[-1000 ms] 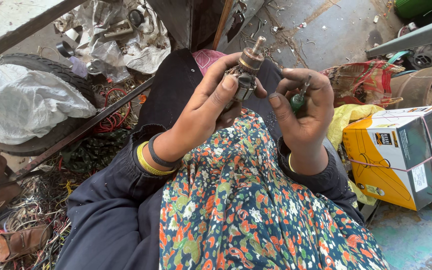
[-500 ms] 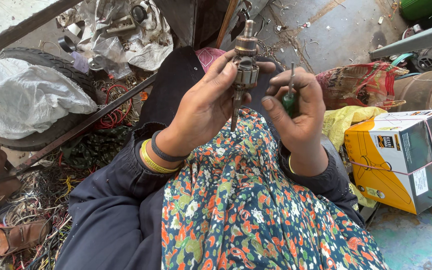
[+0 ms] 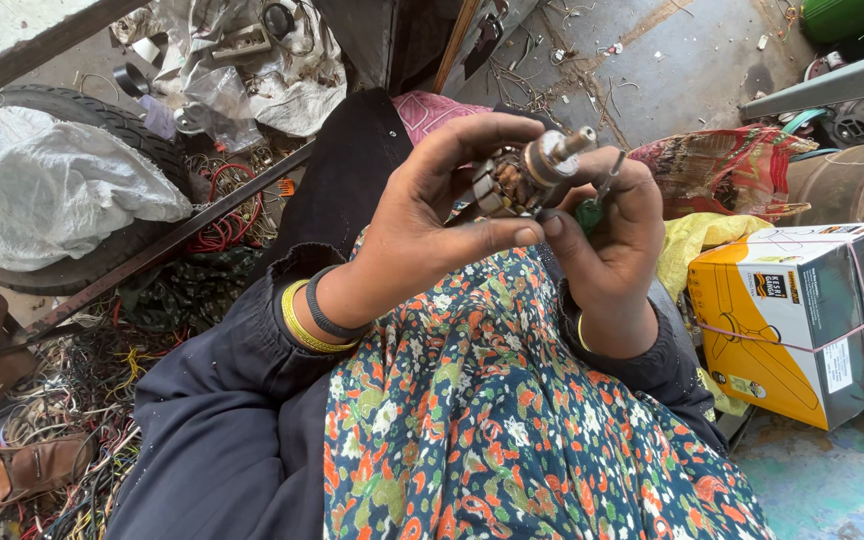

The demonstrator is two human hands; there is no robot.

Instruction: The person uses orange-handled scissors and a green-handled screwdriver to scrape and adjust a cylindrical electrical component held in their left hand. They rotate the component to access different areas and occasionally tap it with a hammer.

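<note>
In the head view, the left hand (image 3: 432,225) clamps a small motor armature (image 3: 527,175) above the floral lap (shaft tilted up-right). The right hand (image 3: 607,240) grips a green-handled screwdriver (image 3: 597,200) just beside it. A yellow box (image 3: 802,320) sits well to the right.

motor armature (image 3: 524,180) between both hands, above lap | left hand (image 3: 432,225) left of it, right hand (image 3: 607,235) right | screwdriver (image 3: 597,200) in right hand | cardboard box (image 3: 802,315) far right on floor | tyre (image 3: 82,200) far left, sack (image 3: 47,190) on it
</note>
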